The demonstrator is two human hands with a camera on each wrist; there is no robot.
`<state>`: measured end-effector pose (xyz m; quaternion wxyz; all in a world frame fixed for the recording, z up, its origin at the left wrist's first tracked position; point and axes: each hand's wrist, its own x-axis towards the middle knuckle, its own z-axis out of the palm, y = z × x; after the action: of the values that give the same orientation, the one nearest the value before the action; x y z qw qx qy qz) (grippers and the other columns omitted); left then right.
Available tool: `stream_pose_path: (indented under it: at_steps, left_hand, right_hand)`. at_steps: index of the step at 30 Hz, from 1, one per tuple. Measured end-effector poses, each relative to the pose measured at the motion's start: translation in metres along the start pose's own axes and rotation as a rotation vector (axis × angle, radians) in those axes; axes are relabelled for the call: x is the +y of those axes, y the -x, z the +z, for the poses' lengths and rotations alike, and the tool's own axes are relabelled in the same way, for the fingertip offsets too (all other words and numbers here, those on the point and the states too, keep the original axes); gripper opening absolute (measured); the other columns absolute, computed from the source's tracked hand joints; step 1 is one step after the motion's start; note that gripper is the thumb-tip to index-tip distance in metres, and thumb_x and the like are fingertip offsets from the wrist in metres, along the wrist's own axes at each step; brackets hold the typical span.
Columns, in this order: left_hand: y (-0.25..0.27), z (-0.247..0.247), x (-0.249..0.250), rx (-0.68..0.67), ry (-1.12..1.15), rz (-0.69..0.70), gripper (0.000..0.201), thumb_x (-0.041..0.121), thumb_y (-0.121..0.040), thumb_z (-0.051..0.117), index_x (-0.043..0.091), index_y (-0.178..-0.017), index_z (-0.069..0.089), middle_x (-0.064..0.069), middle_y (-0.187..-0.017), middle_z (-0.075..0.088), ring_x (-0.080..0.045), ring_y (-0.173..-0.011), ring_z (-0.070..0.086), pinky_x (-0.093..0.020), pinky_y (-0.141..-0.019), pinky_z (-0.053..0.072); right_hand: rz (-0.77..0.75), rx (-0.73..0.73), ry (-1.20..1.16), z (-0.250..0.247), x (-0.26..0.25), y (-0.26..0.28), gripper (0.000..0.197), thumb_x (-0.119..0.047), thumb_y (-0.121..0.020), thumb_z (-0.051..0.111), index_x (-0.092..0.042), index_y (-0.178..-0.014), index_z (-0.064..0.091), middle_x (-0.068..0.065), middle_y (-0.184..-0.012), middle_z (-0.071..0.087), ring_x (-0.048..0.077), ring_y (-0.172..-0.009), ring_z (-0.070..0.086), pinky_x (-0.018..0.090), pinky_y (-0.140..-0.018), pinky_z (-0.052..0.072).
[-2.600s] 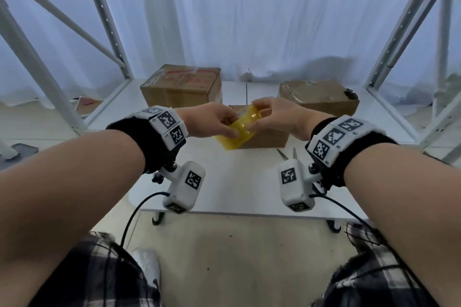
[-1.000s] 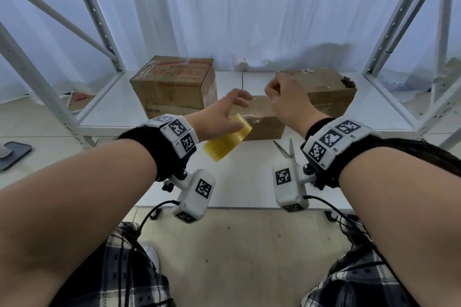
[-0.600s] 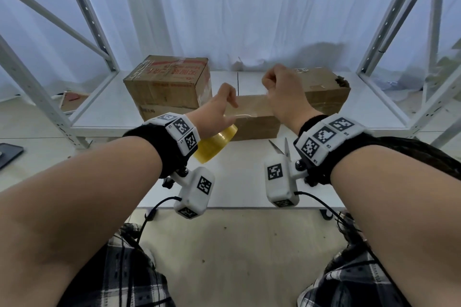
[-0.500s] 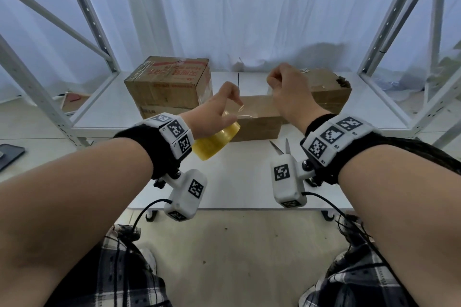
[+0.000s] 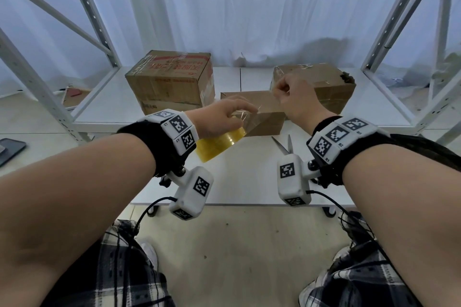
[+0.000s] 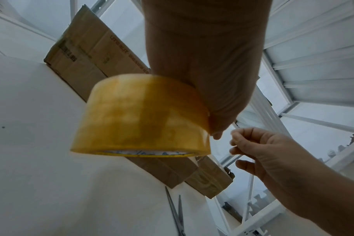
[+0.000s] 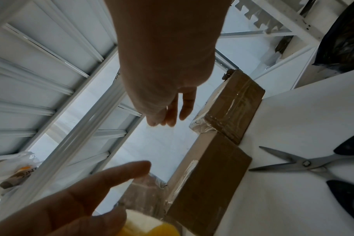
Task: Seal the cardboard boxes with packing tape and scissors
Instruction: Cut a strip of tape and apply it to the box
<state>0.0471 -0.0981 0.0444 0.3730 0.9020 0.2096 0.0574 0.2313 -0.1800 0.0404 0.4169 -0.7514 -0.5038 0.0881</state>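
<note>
My left hand [image 5: 232, 113] holds a yellow roll of packing tape [image 5: 219, 143] above the white table [image 5: 244, 177], in front of a small flat cardboard box [image 5: 262, 99]. From below, the tape roll [image 6: 141, 118] hangs under my left palm. My right hand [image 5: 280, 90] is raised to the right of it and pinches the free end of the tape. A clear tape strip [image 5: 259, 113] stretches between the two hands. Steel scissors [image 5: 283, 146] lie blades apart on the table under my right wrist; the scissors [image 7: 305, 162] are untouched.
A large printed cardboard box [image 5: 172, 80] stands at the back left and a taped cardboard box [image 5: 324, 82] at the back right. White shelf posts [image 5: 37, 87] frame both sides, with a shelf overhead. A phone [image 5: 10, 149] lies at the far left.
My hands were together at the roll. The right hand has since pulled the tape end up and to the right, drawing out a strip, while the left hand lowered the roll slightly.
</note>
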Motion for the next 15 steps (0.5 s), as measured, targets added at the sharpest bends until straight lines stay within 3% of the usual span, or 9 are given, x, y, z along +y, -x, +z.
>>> stream_pose_path:
  at_steps: [4,8,10,12,15]
  left_hand:
    - [-0.005,0.007,0.001,-0.083,-0.119,-0.092,0.043,0.001,-0.092,0.049,0.019,-0.131,0.053,0.002,-0.131,0.046,-0.012,-0.110,0.047,-0.018,-0.087,0.036]
    - [-0.009,0.014,0.004,-0.166,-0.056,-0.099,0.044,-0.004,-0.091,0.048,0.017,-0.130,0.052,0.003,-0.126,0.053,-0.010,-0.114,0.051,-0.018,-0.095,0.040]
    - [-0.009,0.017,0.005,-0.185,-0.013,-0.088,0.043,-0.005,-0.092,0.048,0.017,-0.130,0.051,0.006,-0.121,0.052,-0.006,-0.108,0.049,-0.016,-0.092,0.041]
    - [-0.011,0.021,0.005,-0.175,-0.011,-0.084,0.042,-0.001,-0.094,0.048,0.018,-0.132,0.049,0.009,-0.114,0.049,-0.006,-0.107,0.045,-0.021,-0.093,0.040]
    - [-0.015,0.027,0.003,-0.183,-0.039,-0.104,0.044,0.008,-0.097,0.049,0.024,-0.137,0.042,0.015,-0.104,0.044,-0.008,-0.105,0.045,-0.021,-0.088,0.038]
  right_hand:
    - [0.030,-0.139,0.052,0.004,0.009,0.010,0.007,-0.007,-0.090,0.062,-0.012,-0.088,0.057,-0.002,-0.082,0.056,0.008,-0.074,0.054,0.016,-0.070,0.044]
    - [0.075,-0.115,0.053,0.002,0.020,0.016,0.017,-0.005,-0.088,0.062,-0.016,-0.078,0.056,-0.003,-0.076,0.056,0.008,-0.067,0.052,0.017,-0.063,0.042]
    - [0.088,-0.107,0.049,-0.002,0.023,0.017,0.009,-0.005,-0.089,0.062,-0.012,-0.083,0.059,-0.003,-0.076,0.056,0.007,-0.068,0.051,0.017,-0.064,0.043]
    - [0.104,-0.091,0.031,-0.006,0.023,0.017,0.001,-0.006,-0.089,0.061,-0.007,-0.089,0.062,-0.001,-0.077,0.058,0.008,-0.068,0.053,0.017,-0.064,0.044]
    - [0.092,-0.076,0.009,-0.011,0.020,0.013,0.003,-0.006,-0.090,0.062,-0.005,-0.091,0.063,-0.002,-0.076,0.058,0.007,-0.067,0.053,0.015,-0.063,0.044]
